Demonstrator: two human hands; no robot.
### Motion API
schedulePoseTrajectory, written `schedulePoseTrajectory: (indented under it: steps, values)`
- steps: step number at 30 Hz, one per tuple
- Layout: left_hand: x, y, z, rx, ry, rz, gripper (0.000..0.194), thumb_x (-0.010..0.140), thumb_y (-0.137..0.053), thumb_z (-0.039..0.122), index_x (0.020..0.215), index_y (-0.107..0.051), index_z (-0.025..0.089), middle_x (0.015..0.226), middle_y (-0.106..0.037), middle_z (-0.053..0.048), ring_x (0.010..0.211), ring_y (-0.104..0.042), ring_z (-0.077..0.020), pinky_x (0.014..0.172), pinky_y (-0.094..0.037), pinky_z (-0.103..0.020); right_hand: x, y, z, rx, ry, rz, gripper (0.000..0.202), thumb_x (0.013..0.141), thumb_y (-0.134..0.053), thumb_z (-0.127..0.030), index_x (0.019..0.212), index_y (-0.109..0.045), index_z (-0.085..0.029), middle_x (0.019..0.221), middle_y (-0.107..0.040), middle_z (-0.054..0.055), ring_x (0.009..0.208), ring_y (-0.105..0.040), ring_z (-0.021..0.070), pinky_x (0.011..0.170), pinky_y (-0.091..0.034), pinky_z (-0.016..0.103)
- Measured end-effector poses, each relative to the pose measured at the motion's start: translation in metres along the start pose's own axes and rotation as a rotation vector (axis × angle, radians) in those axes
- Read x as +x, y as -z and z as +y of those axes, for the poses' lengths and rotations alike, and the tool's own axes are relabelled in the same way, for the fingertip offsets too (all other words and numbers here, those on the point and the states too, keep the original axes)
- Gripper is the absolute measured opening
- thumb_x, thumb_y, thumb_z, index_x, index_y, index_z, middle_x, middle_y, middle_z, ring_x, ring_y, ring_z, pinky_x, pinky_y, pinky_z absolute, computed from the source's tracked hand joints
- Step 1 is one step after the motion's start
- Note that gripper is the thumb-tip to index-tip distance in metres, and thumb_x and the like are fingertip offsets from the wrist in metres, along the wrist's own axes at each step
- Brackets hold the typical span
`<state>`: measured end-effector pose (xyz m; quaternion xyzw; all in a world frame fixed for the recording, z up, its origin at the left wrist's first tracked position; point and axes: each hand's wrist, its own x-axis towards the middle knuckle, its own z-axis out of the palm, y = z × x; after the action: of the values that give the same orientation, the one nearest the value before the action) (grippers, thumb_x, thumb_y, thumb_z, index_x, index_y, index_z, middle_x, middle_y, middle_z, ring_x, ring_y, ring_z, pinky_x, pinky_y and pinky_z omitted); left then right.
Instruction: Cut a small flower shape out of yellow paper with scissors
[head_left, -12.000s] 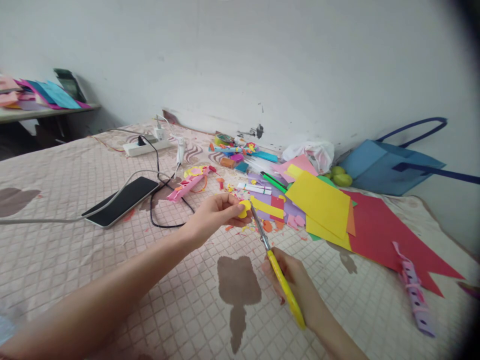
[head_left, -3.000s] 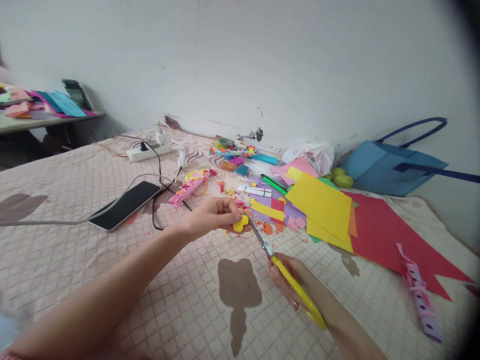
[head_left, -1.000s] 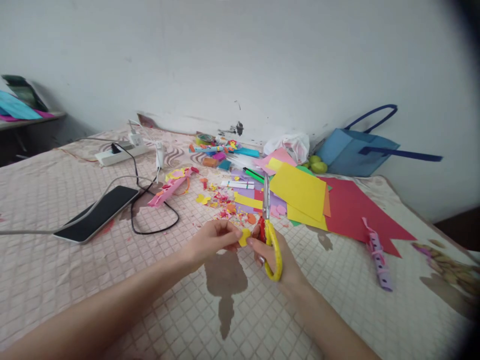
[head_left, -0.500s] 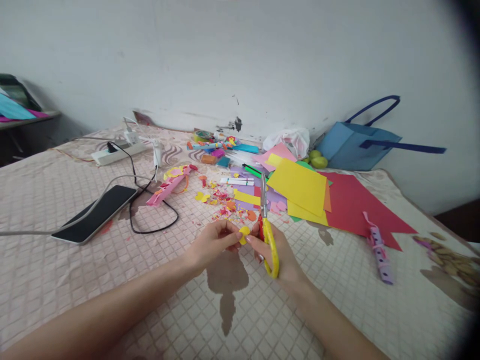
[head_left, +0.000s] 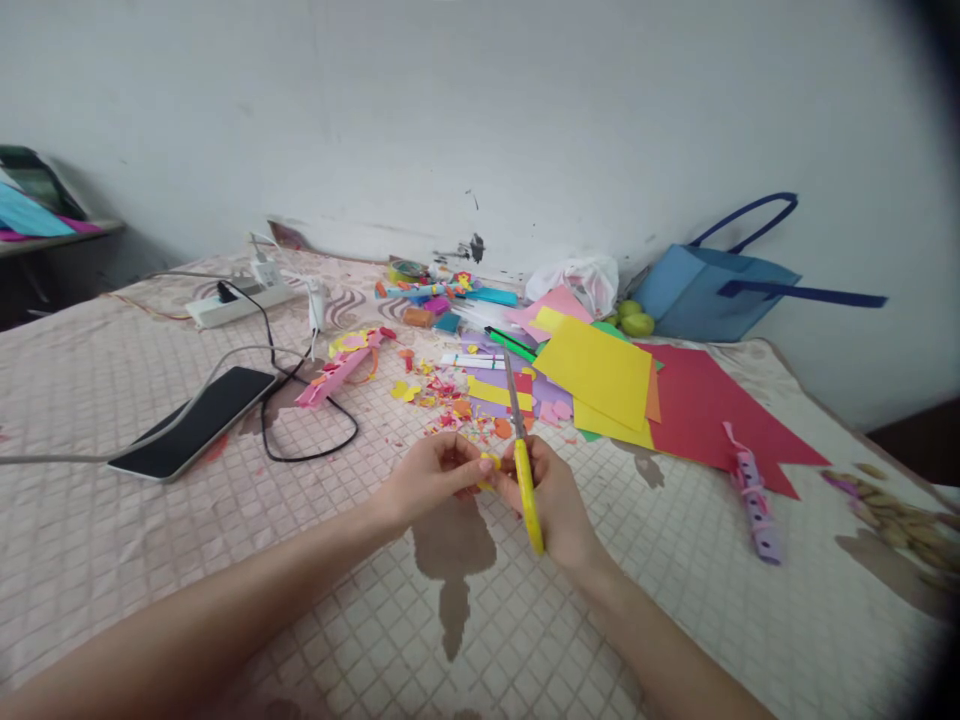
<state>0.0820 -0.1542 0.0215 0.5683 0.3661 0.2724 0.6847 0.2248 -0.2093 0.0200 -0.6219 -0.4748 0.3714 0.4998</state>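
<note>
Between my two hands is a small yellow paper cutout [head_left: 488,470], partly hidden by fingers. My left hand [head_left: 439,472] pinches it with thumb and index finger. My right hand [head_left: 555,500] touches its other side with the fingertips and also holds a pair of scissors [head_left: 527,495] by its yellow handle, blades pointing away from me. Just beyond the hands lie paper scraps [head_left: 457,410] in pink, yellow and orange, along with a yellow paper flower [head_left: 406,391].
Yellow sheets [head_left: 600,370] and a red sheet [head_left: 720,410] lie to the right, near a rolled purple paper [head_left: 759,510] and a blue bag [head_left: 720,290]. At left are a black phone-like device [head_left: 199,420], cables and a power strip [head_left: 240,303]. A green cutter [head_left: 510,343] lies behind the scraps.
The scissors have turned in my right hand, their tips swinging left and the handle now edge-on. My fingers have closed over more of the yellow cutout.
</note>
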Motion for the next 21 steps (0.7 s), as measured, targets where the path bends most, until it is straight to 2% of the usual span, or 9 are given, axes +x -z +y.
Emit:
schedulePoseTrajectory:
  steps: [5, 10, 15, 21]
  values:
    - [0.000, 0.002, -0.002, 0.044, 0.020, 0.022, 0.032, 0.069, -0.070, 0.041, 0.074, -0.055, 0.014, 0.061, -0.062, 0.000, 0.051, -0.056, -0.0091, 0.050, -0.043, -0.021, -0.003, -0.003, -0.003, -0.033, 0.061, 0.026, 0.030, 0.060, -0.072, -0.030, 0.074, -0.047, -0.021, 0.065, -0.055, -0.003, 0.057, -0.052, 0.0136, 0.053, -0.044, 0.025]
    - [-0.002, 0.007, 0.005, -0.119, 0.078, -0.030, 0.025, 0.070, -0.070, 0.034, 0.080, -0.059, 0.014, 0.072, -0.064, -0.002, 0.065, -0.061, -0.0112, 0.065, -0.050, -0.026, 0.000, 0.002, -0.001, 0.070, -0.020, -0.023, 0.032, 0.061, -0.072, -0.036, 0.075, -0.047, -0.022, 0.060, -0.051, -0.006, 0.046, -0.046, 0.0106, 0.042, -0.038, 0.023]
    - [-0.003, 0.007, 0.007, -0.147, 0.063, -0.033, 0.026, 0.072, -0.069, 0.034, 0.086, -0.059, 0.014, 0.077, -0.063, -0.003, 0.071, -0.062, -0.0128, 0.068, -0.050, -0.027, 0.004, 0.005, 0.007, 0.113, -0.038, -0.006, 0.031, 0.065, -0.070, -0.040, 0.075, -0.047, -0.022, 0.060, -0.051, -0.005, 0.043, -0.043, 0.0098, 0.039, -0.036, 0.024]
    - [0.000, 0.004, 0.003, -0.010, -0.009, 0.011, 0.026, 0.075, -0.065, 0.036, 0.082, -0.056, 0.013, 0.070, -0.061, -0.001, 0.061, -0.058, -0.0104, 0.058, -0.048, -0.024, -0.003, -0.002, 0.002, -0.022, 0.052, 0.053, 0.029, 0.065, -0.070, -0.028, 0.084, -0.050, -0.022, 0.071, -0.058, -0.001, 0.061, -0.054, 0.0159, 0.056, -0.045, 0.028]
